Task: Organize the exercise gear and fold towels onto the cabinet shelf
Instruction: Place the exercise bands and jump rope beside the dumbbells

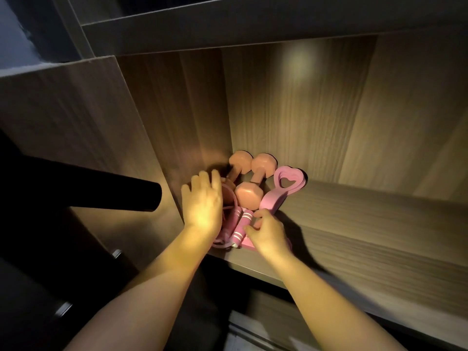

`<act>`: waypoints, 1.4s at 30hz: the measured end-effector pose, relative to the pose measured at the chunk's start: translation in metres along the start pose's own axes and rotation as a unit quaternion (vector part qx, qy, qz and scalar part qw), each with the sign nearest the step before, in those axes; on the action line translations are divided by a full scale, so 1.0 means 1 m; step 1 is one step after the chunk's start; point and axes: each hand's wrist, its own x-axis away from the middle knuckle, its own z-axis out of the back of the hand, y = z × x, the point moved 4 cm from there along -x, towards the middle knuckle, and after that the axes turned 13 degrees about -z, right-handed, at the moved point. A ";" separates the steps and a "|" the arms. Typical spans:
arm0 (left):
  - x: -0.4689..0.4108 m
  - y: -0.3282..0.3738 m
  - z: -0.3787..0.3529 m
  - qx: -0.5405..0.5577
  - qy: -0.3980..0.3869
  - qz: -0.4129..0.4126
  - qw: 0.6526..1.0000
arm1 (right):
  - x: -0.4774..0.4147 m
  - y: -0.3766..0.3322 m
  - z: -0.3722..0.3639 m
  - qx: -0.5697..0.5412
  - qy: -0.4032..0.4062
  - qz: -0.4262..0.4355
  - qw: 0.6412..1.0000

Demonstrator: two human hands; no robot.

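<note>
Forearms reach onto shelf [367, 224]. Left hand [202, 206]: fingers straight, laid over gear beside 2 dumbbells [253, 178]. Right hand [269, 233]: fingers curled at jump rope handles [241, 226]; grip unclear. Gear in left corner. Risk: handles near front edge; a nudge could drop them.

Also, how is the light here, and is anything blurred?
In the head view a warm pool of light covers the dumbbells, while the lower left is almost black; the left hand looks overexposed and slightly blurred, the right hand throws a shadow on the shelf, and a glare patch sits on the back panel.
</note>
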 end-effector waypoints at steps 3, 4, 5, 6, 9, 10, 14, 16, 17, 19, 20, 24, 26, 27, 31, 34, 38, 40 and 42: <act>0.015 0.019 -0.005 0.047 -0.014 -0.052 0.997 | 0.012 0.004 0.004 0.090 0.008 0.080 0.993; 0.019 0.024 -0.012 0.086 -0.039 -0.046 0.995 | 0.016 0.006 0.004 0.111 0.006 0.093 0.989; 0.024 0.027 -0.017 0.133 -0.071 -0.028 0.988 | 0.019 0.008 0.005 0.130 0.011 0.106 0.986; 0.027 0.031 -0.021 0.167 -0.095 -0.019 0.981 | 0.022 0.009 0.006 0.154 0.024 0.123 0.980; 0.033 0.040 -0.022 0.124 -0.099 -0.061 0.985 | 0.024 0.013 0.008 0.232 0.046 0.153 0.959; 0.034 0.043 -0.023 0.126 -0.104 -0.062 0.985 | 0.024 0.016 0.008 0.246 0.040 0.148 0.957; 0.035 0.046 -0.028 0.140 -0.099 -0.036 0.985 | 0.019 0.028 0.005 0.229 0.019 0.148 0.962; 0.035 0.043 -0.032 0.148 -0.077 -0.029 0.986 | 0.016 0.028 0.003 0.199 0.009 0.154 0.968; 0.036 0.040 -0.034 0.158 -0.072 -0.026 0.985 | 0.014 0.028 0.002 0.188 0.009 0.156 0.970; 0.037 0.037 -0.039 0.169 -0.070 -0.021 0.983 | 0.013 0.029 0.001 0.175 0.019 0.160 0.971; 0.038 0.036 -0.041 0.176 -0.074 -0.017 0.981 | 0.013 0.029 0.000 0.173 0.024 0.161 0.971; 0.042 0.039 -0.043 0.181 -0.064 -0.020 0.981 | 0.018 0.031 0.002 0.198 0.040 0.179 0.963; 0.047 0.041 -0.038 0.192 -0.051 -0.027 0.980 | 0.024 0.032 0.008 0.220 0.052 0.174 0.958; 0.050 0.041 -0.033 0.199 -0.037 -0.030 0.979 | 0.027 0.033 0.012 0.227 0.057 0.166 0.958; 0.076 0.048 -0.006 0.230 0.002 -0.080 0.970 | 0.051 0.039 0.035 0.266 0.040 0.117 0.956; 0.102 0.051 0.022 0.264 0.033 -0.094 0.959 | 0.081 0.044 0.059 0.291 0.040 0.090 0.952; 0.140 0.056 0.059 0.241 0.009 -0.104 0.965 | 0.136 0.052 0.091 0.298 0.053 0.073 0.950; 0.163 0.062 0.078 0.235 0.010 -0.108 0.966 | 0.167 0.060 0.102 0.311 0.067 0.069 0.946; 0.188 0.072 0.092 0.235 -0.001 -0.111 0.966 | 0.197 0.070 0.109 0.326 0.083 0.060 0.940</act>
